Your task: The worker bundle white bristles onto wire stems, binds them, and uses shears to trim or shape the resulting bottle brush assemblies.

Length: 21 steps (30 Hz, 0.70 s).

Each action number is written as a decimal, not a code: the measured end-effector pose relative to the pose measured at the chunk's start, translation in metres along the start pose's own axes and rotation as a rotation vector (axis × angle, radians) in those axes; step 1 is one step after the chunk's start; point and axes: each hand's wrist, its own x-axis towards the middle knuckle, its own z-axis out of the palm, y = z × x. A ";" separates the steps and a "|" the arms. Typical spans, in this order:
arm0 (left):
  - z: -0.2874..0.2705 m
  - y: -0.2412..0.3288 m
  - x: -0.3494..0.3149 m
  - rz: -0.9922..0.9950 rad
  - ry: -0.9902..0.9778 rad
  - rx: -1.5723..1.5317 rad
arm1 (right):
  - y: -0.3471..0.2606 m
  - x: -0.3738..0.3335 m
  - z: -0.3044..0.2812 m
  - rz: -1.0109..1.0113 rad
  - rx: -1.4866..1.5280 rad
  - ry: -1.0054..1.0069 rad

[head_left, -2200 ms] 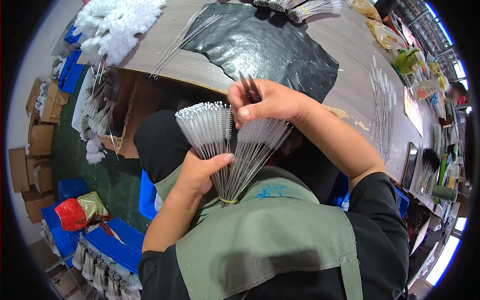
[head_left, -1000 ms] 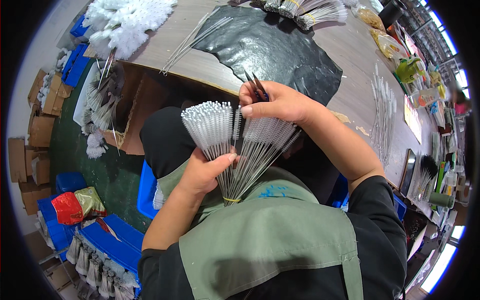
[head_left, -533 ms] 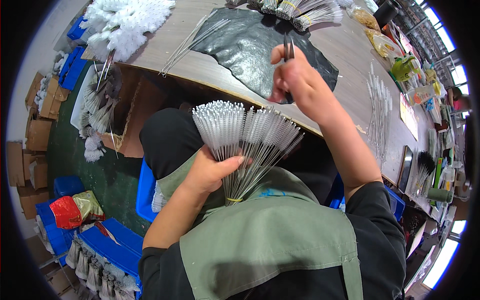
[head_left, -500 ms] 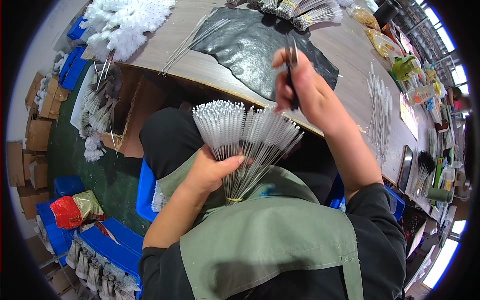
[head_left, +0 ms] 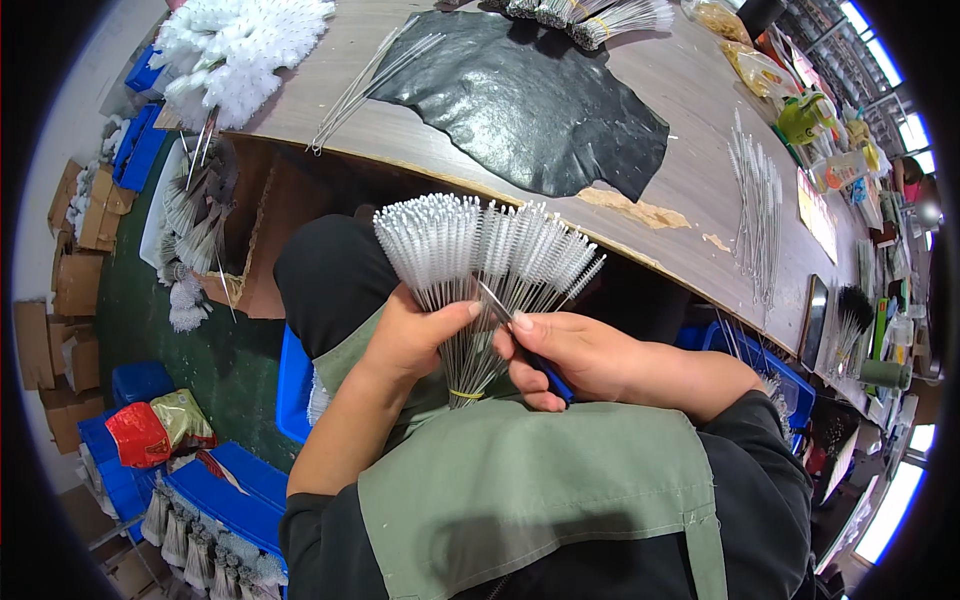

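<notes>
My left hand (head_left: 412, 335) is closed around a fanned bundle of thin wire brushes (head_left: 430, 235), white bristle heads up and bare wire stems down. A yellow band (head_left: 465, 394) ties the stems near the bottom, above my lap. My right hand (head_left: 570, 350) grips a slim two-pronged metal tool (head_left: 495, 303) with dark blue handles; its exact kind is unclear. The tool's tip lies at the stems just under the bristles, beside my left thumb. My right fingers are against or very near the right side of the stems; whether they touch is hard to tell.
A black sheet (head_left: 530, 110) lies on the table (head_left: 690, 190), with banded brush bundles (head_left: 620, 22) behind it. Loose brushes (head_left: 757, 215) lie at right, a few wires (head_left: 370, 85) at left. A white brush pile (head_left: 235, 55) sits far left. Blue bins (head_left: 292, 385) flank my legs.
My right hand has come down from above the table's edge to the brush stems, bringing the two-pronged tool beside my left thumb. My left hand still holds the bundle. The view has shifted slightly.
</notes>
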 end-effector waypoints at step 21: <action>-0.006 -0.001 0.001 -0.029 0.049 0.050 | 0.004 0.015 -0.006 -0.128 -0.183 0.096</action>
